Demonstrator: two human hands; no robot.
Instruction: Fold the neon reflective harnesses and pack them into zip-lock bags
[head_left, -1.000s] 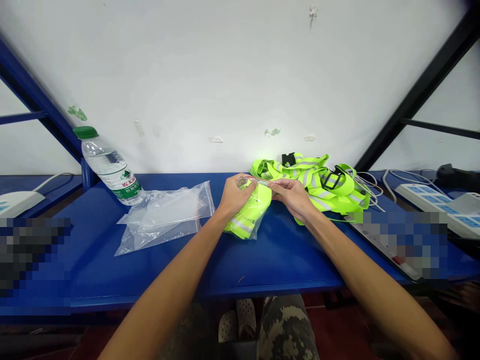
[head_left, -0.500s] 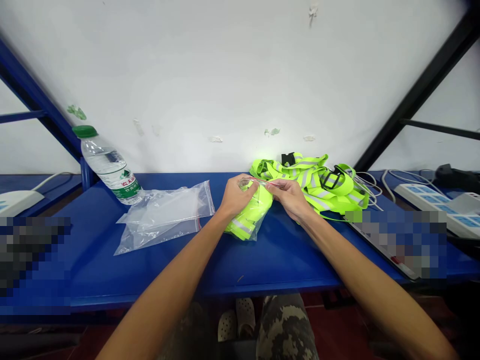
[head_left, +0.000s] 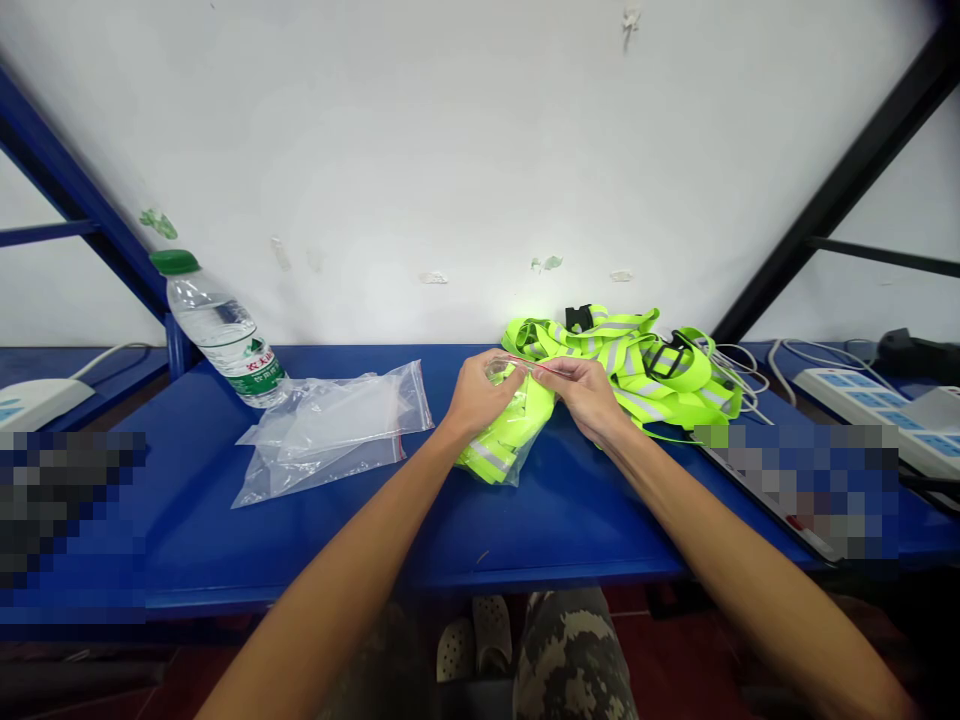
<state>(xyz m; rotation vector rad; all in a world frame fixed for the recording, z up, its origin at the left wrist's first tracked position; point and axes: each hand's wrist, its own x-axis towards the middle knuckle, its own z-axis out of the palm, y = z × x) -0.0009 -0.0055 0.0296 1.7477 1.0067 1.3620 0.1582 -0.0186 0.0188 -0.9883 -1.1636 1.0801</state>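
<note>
A clear zip bag stuffed with a folded neon-yellow reflective strap [head_left: 504, 440] rests on the blue table [head_left: 570, 520] in front of me. My left hand [head_left: 480, 392] pinches the bag's red-lined mouth on its left side. My right hand [head_left: 583, 392] pinches the same mouth from the right, fingertips close to those of the left. Behind my right hand lies a loose heap of neon-yellow reflective straps [head_left: 637, 365] with black buckles.
A pile of empty clear zip bags [head_left: 330, 430] lies to the left, and a green-capped water bottle [head_left: 217, 335] leans behind it. White power strips [head_left: 874, 400] and cables sit at the right, another white power strip [head_left: 30, 398] at far left. A white wall rises behind.
My two hands have drawn slightly closer together along the bag's mouth. The bagged strap has shifted a little to the right.
</note>
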